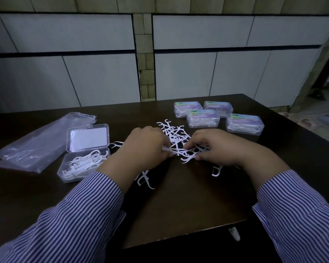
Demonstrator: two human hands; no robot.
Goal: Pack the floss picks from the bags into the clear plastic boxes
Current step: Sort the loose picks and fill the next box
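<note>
A loose heap of white floss picks (pixel 176 133) lies on the dark table (pixel 179 205). My left hand (pixel 142 147) and my right hand (pixel 215 147) both rest at the heap's near edge, fingers curled and pinching a bundle of picks (pixel 180 151) between them. An open clear plastic box (pixel 78 168) stands to the left, its lid (pixel 88 138) raised, with several picks inside. Empty clear bags (pixel 36 141) lie further left. A few stray picks (pixel 145 182) lie near my left wrist and another pick (pixel 216 170) near my right wrist.
Several closed, filled clear boxes with coloured labels (pixel 203 118) stand at the back right of the table. The table's near edge runs across below my forearms. A grey panelled wall (pixel 103 73) rises behind the table.
</note>
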